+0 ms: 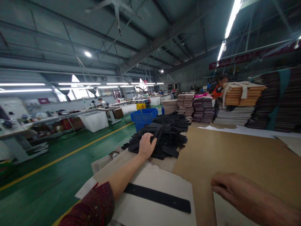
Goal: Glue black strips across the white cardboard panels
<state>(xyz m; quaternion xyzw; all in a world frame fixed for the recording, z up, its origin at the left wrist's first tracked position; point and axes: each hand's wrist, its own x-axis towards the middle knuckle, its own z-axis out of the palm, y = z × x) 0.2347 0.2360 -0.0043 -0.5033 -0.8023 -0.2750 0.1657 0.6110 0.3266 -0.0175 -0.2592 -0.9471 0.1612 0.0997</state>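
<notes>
A: Start at the left.

B: Left hand [146,146], arm stretched over the heap of black strips [166,139]. Grip part open, thumb spread from bent fingers, resting on the strips; whether it has hold of any, cannot tell.

A: Why a heap there?

B: Probably to keep many within arm's reach while leaving the nearer space free.

A: Nearer in?

B: One single strip [158,197], flat and slantwise on a pale panel [164,177]. Two small light spots face up; likely laid alone so it shows whole.

A: Rightward?

B: Brown worktop [242,150], then right hand [231,186], blurred. Grip loosely curled, thumb close under the fingers, by a pale piece [225,210]. Pinching its edge or merely near: cannot tell.
</notes>
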